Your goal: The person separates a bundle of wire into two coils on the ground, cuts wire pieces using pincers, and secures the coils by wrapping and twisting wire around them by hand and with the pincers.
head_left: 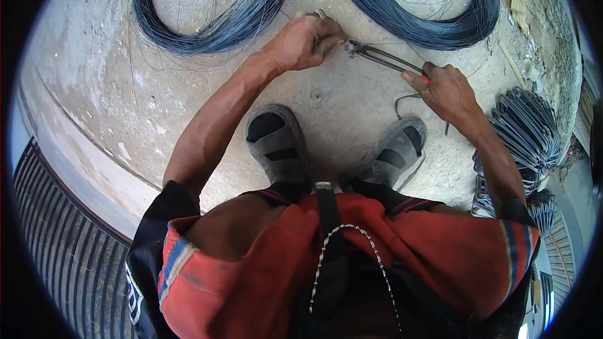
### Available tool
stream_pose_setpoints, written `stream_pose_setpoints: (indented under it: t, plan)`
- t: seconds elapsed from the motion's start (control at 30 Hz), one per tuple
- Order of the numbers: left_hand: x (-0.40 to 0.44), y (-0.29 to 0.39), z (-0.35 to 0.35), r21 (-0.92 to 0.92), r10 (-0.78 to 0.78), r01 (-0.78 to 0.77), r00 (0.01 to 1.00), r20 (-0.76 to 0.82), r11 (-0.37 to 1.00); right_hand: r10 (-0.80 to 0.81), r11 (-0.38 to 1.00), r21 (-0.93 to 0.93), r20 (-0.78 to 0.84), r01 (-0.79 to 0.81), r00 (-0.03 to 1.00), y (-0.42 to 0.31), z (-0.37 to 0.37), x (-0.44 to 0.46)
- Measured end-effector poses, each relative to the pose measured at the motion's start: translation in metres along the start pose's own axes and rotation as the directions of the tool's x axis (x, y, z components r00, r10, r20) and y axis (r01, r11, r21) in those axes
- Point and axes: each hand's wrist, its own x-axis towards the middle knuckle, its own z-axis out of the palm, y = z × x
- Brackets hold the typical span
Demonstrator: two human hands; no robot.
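Note:
My right hand is wrapped around the handles of a pair of pincers, with a bit of red showing at the grip. The pincers' head points left, close to the fingertips of my left hand. That left hand is closed, fingers curled, on what looks like thin wire; a fine dark strand runs close by on both sides of it. Exactly how the jaws meet the wire is too small to make out. Beyond my hands lie two large coils of dark wire, a left coil and a right coil.
Bundles of bent dark steel rods lie at the right. My sandalled feet stand on the rough concrete floor. A ribbed dark grating is at the lower left. Loose wire strands stray across the floor around the coils.

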Motion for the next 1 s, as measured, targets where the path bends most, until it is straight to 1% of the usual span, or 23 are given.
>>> stream_pose_setpoints:
  t: [0.03, 0.1, 0.13, 0.17, 0.2, 0.23, 0.27, 0.33, 0.37, 0.47, 0.5, 0.53, 0.57, 0.6, 0.63, 0.67, 0.7, 0.73, 0.77, 0.87, 0.9, 0.97, 1.0]
  plan:
    - [0.004, -0.008, 0.01, 0.168, 0.12, -0.134, 0.989, 0.09, 0.977, -0.014, 0.997, -0.077, -0.054, 0.01, 0.998, -0.002, 0.002, 0.0]
    - [-0.001, -0.005, 0.011, 0.208, 0.078, -0.087, 0.996, 0.05, 0.974, -0.046, 0.975, -0.221, -0.153, 0.012, 0.987, -0.009, 0.008, 0.0]
    - [0.0, -0.001, 0.013, 0.222, 0.064, -0.07, 0.997, 0.035, 0.972, -0.009, 0.988, -0.157, -0.051, 0.001, 0.999, -0.009, 0.004, 0.001]
    - [-0.003, -0.007, 0.014, 0.187, 0.108, -0.117, 0.993, 0.057, 0.975, 0.023, 0.996, -0.092, 0.056, -0.018, 0.998, -0.009, -0.004, 0.003]
    - [-0.005, -0.007, 0.017, 0.159, 0.062, -0.069, 0.997, 0.051, 0.985, 0.042, 0.999, -0.027, 0.156, -0.039, 0.987, -0.009, -0.009, 0.005]
    - [-0.003, -0.007, 0.016, 0.144, 0.023, -0.028, 0.999, 0.038, 0.989, -0.004, 0.999, -0.041, 0.04, 0.006, 0.999, -0.002, 0.001, 0.003]
    - [-0.004, -0.007, 0.014, 0.125, -0.025, 0.022, 0.999, 0.023, 0.992, -0.011, 0.998, -0.06, -0.006, 0.011, 1.0, -0.003, 0.0, 0.0]
    - [-0.005, 0.002, 0.019, 0.14, -0.059, 0.052, 0.997, 0.05, 0.989, -0.014, 0.995, -0.095, -0.076, 0.007, 0.997, -0.01, -0.002, -0.015]
    - [-0.001, 0.003, 0.02, 0.149, -0.066, 0.058, 0.996, 0.052, 0.987, -0.04, 0.988, -0.152, -0.117, 0.022, 0.992, -0.007, 0.0, -0.015]
    - [0.003, 0.013, 0.009, 0.032, -0.093, 0.094, 0.996, -0.011, 0.995, 0.008, 1.0, 0.03, 0.004, -0.008, 1.0, 0.004, -0.007, -0.001]
    - [0.002, 0.014, 0.007, -0.028, -0.134, 0.134, 0.991, 0.003, 0.991, -0.006, 0.971, 0.238, 0.162, -0.033, 0.987, 0.022, 0.003, 0.011]
    - [0.005, 0.014, 0.002, -0.077, -0.167, 0.167, 0.986, 0.015, 0.983, 0.0, 0.885, 0.438, 0.334, -0.155, 0.943, 0.026, 0.005, 0.011]
    - [0.007, 0.013, -0.001, -0.127, -0.201, 0.204, 0.979, 0.031, 0.971, -0.04, 0.75, 0.589, 0.496, -0.302, 0.867, 0.028, 0.008, 0.009]
    - [0.008, 0.009, 0.0, -0.03, -0.155, 0.156, 0.987, 0.045, 0.987, -0.118, 0.578, 0.671, 0.633, -0.465, 0.765, 0.028, 0.01, 0.004]
    - [0.011, 0.002, 0.002, 0.064, -0.102, 0.098, 0.993, 0.063, 0.993, 0.013, 0.705, 0.609, 0.503, -0.365, 0.864, 0.017, 0.011, -0.002]
    - [0.012, -0.001, 0.007, 0.148, -0.058, 0.044, 0.995, 0.087, 0.988, 0.058, 0.899, 0.407, 0.252, -0.16, 0.966, 0.017, 0.015, -0.005]
    - [0.011, 0.006, 0.006, 0.134, -0.032, 0.021, 0.996, 0.088, 0.991, 0.003, 0.994, 0.108, -0.016, -0.001, 1.0, 0.018, 0.02, -0.005]
    - [0.01, 0.016, 0.004, 0.122, -0.008, -0.003, 0.996, 0.09, 0.993, -0.14, 0.97, -0.231, -0.251, 0.081, 0.958, 0.018, 0.024, -0.005]
    - [0.01, 0.022, 0.004, 0.108, 0.025, -0.036, 0.994, 0.103, 0.994, -0.098, 0.978, -0.2, -0.237, 0.05, 0.967, 0.018, 0.024, -0.007]
    - [0.012, 0.023, 0.001, 0.28, 0.097, -0.106, 0.994, 0.046, 0.954, -0.004, 0.989, -0.143, -0.207, -0.027, 0.978, 0.02, 0.008, -0.006]
    - [0.007, 0.021, 0.003, 0.285, 0.118, -0.114, 0.993, 0.002, 0.952, 0.001, 0.996, -0.085, -0.101, -0.01, 0.995, 0.024, 0.007, -0.007]
    - [-0.005, 0.018, 0.005, 0.315, 0.165, -0.128, 0.982, -0.093, 0.94, -0.042, 0.997, -0.069, -0.085, 0.037, 0.995, 0.033, 0.015, -0.013]
    - [-0.013, 0.023, -0.001, 0.346, 0.193, -0.121, 0.965, -0.18, 0.93, -0.073, 0.996, -0.059, -0.074, 0.069, 0.995, 0.039, 0.024, -0.015]
